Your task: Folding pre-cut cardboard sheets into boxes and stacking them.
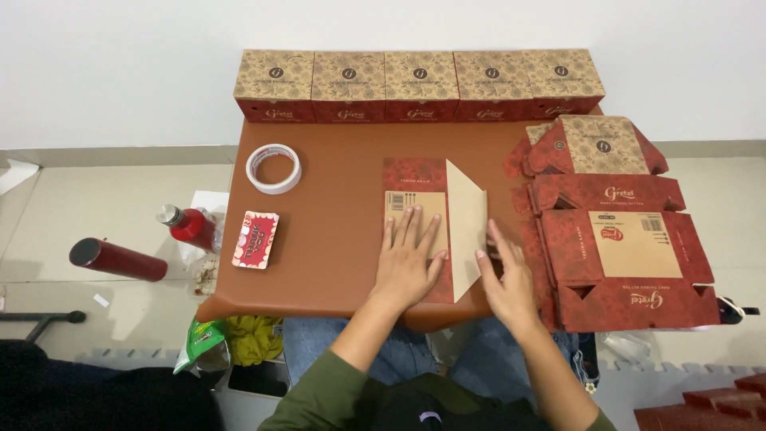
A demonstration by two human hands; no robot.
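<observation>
— Cardboard, from the head view: where is it?

— The flat box blank (435,223) lies mid-tabletop (335,239), well right of the tape roll (274,168). The left hand (408,259) presses it flat, fingers spread, gripping nothing; the right hand (507,279), fingers extended, tips the pale flap up.

— Doing it well?

— Likely by keeping the palm firm beside the crease so the fold runs straight.

— Around it?

— Brown tabletop; finished boxes (419,86) line the far edge beyond the blank, a stack of unfolded blanks (614,239) to its right. White wall, pale floor.

A flat red-and-tan carton blank (427,223) lies near the brown table's (335,239) front edge, its right panel folded upward.
</observation>
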